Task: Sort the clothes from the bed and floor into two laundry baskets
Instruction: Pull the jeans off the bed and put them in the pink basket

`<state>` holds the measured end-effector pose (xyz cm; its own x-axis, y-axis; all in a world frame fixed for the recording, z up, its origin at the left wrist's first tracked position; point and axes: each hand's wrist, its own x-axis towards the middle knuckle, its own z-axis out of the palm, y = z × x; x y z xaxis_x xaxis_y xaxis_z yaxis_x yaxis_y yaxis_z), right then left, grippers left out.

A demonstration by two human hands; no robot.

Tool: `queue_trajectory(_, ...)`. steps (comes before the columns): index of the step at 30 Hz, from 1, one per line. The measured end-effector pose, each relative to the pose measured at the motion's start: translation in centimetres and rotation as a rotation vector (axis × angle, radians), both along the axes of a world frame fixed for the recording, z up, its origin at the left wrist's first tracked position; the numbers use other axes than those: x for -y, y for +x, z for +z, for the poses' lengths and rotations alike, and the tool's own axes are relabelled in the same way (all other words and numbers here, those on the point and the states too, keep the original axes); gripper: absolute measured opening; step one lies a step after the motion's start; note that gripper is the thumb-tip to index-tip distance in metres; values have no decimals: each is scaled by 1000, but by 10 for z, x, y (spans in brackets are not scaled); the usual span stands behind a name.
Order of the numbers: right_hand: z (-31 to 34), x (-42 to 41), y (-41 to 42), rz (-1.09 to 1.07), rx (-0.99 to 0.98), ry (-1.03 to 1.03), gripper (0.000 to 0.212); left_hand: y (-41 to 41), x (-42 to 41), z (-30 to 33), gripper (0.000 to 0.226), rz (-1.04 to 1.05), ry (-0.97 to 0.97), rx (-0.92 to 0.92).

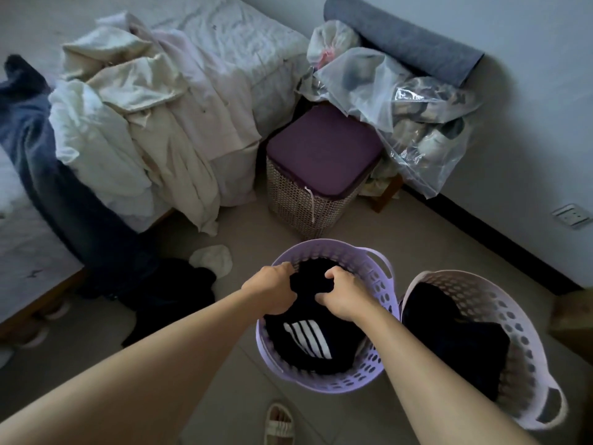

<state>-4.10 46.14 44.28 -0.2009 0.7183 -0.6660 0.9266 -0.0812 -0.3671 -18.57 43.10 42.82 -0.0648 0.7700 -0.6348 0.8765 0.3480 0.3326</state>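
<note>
Left grip [272,292]: clenched on the black garment [316,335], at its upper left.
Right grip [345,295]: clenched on the same garment, just beside the left.
Black garment: white stripes, lying inside the near lilac basket [369,372].
Second basket [529,358]: touching the first on its right, dark clothes inside.
Floor [199,374]: dark clothes [167,297] and a white piece [211,259] near the bed corner.
Bed [244,49]: pale clothes [128,117] heaped at its edge.

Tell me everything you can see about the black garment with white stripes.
The black garment with white stripes is dark, soft fabric, bunched inside the nearer lavender basket and filling most of it. Slanted white stripes show on its near side. The left hand and right hand both grip its upper folds.
</note>
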Motion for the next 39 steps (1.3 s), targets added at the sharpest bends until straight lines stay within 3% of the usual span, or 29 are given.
queue_trajectory(8, 13, 38, -110, 111, 6, 43, 51, -111, 56, 16, 44, 96, -2, 6)
queue_trajectory(11, 15, 56, -156, 144, -1, 37, 54, -157, 85, 12, 35, 124, -23, -4)
queue_trajectory(24, 1, 135, -349, 331, 1, -6, 57, -347, 200, 5, 39, 375, -70, 32)
queue_trajectory(31, 0, 125, -410, 378, -27, -8, 57, -395, 191, 3, 40, 475, -62, 11)
queue_trajectory(39, -8, 52, -470, 357, -81, 11, 58, -441, 130, -1, 52, 568, -82, 3)
